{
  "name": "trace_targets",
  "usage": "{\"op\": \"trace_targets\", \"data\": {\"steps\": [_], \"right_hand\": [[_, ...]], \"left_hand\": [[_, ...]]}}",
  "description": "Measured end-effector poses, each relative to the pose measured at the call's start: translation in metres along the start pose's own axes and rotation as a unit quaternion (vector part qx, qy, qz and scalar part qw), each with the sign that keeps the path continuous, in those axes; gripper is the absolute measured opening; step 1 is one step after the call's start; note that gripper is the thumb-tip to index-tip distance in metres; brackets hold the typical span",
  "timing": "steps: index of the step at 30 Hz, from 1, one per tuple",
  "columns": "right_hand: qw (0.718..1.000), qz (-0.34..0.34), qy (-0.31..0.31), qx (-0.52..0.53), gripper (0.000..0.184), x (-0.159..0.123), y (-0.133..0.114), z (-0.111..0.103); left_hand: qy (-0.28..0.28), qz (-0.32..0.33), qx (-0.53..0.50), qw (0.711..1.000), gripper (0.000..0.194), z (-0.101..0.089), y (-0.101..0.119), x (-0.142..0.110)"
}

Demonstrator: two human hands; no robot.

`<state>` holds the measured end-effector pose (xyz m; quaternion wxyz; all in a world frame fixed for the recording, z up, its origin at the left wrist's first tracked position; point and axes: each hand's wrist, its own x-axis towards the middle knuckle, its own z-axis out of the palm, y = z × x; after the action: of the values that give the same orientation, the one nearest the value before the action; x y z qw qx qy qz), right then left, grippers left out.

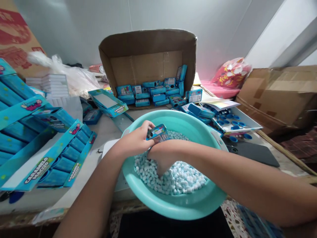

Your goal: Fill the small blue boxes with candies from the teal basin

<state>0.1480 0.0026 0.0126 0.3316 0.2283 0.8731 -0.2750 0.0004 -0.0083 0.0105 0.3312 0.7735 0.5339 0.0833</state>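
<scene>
The left hand (145,137) is closed around a small blue printed cardboard box (159,133), tilted above the round turquoise plastic basin (170,208). The right hand (162,158) reaches into the small pale blue and white candies (183,178) inside it; its grip cannot be told. Behind stands an open brown cardboard carton (148,66) with more blue boxes (158,94); printed blue display trays (47,162) lie left.
</scene>
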Motion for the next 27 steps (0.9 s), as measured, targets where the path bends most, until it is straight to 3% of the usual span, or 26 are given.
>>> {"op": "trace_targets", "data": {"steps": [5,10,15,18,21,24,27], "right_hand": [[0.994,-0.007,0.041,0.102,0.024,-0.015,0.005,-0.003],[0.974,-0.029,0.074,0.215,0.02,-0.037,0.02,-0.012],[0.937,-0.038,0.198,0.285,0.021,-0.057,0.04,-0.021],[0.897,-0.072,0.276,0.337,0.018,-0.061,0.047,-0.023],[0.836,-0.089,0.344,0.418,0.014,-0.054,0.048,-0.023],[0.776,-0.072,0.405,0.478,0.013,-0.038,0.044,-0.02],[0.697,-0.064,0.465,0.543,0.012,-0.019,0.039,-0.017]], "left_hand": [[0.0,-0.044,-0.004,0.999,0.055,0.002,0.0,0.005],[0.0,-0.051,-0.026,0.998,0.055,0.002,0.001,0.005],[0.017,-0.051,-0.023,0.998,0.05,0.002,0.001,0.004],[0.005,-0.015,-0.018,1.0,0.061,0.002,0.0,0.005],[0.002,0.048,-0.035,0.998,0.071,0.004,-0.002,0.008],[-0.006,0.063,-0.018,0.998,0.061,0.007,-0.005,0.009],[-0.006,0.044,0.022,0.999,0.058,0.009,-0.006,0.007]]}}
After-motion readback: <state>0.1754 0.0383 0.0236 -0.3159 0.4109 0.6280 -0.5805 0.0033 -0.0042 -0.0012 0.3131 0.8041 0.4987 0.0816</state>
